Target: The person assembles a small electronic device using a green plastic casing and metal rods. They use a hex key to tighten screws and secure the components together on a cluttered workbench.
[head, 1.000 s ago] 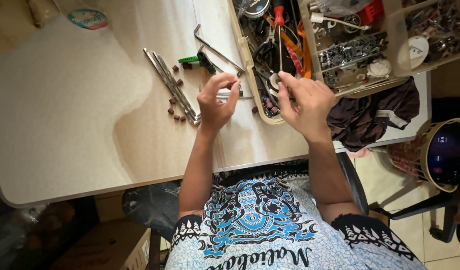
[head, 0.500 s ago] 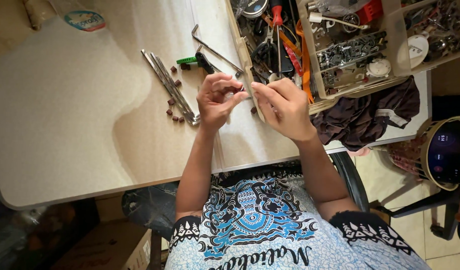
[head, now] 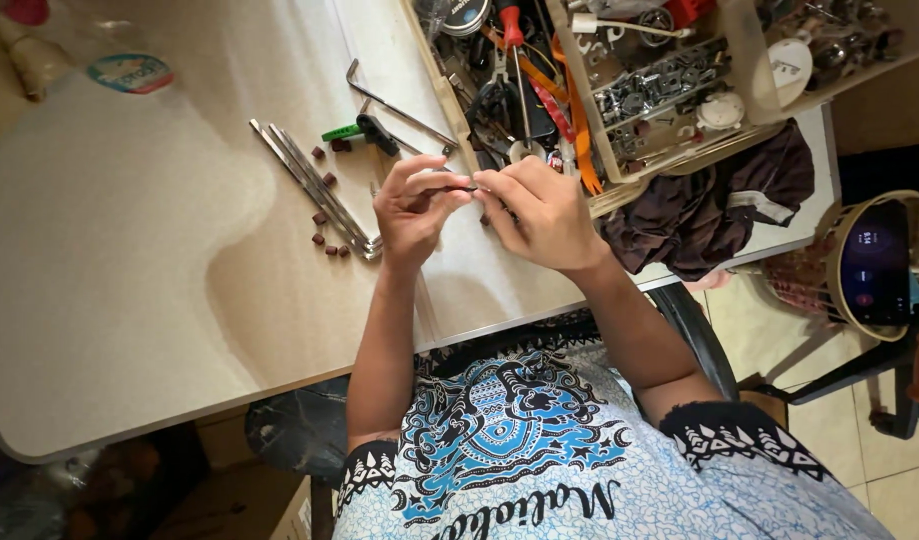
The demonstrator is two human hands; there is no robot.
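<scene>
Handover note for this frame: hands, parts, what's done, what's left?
Left hand: fingers pinch one end of a small thin metal part, above the table.
Right hand: fingers meet the same part at its other end.
Parts: metal rods and small brown pieces lie left of the hands; bent hex key beyond them; tool tray behind the right hand.
Done: part is up off the table, in both hands.
Left: rods and brown pieces lie untouched.

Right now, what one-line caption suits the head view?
Both hands, left hand and right hand, pinch a small metal part above a pale table.
</scene>
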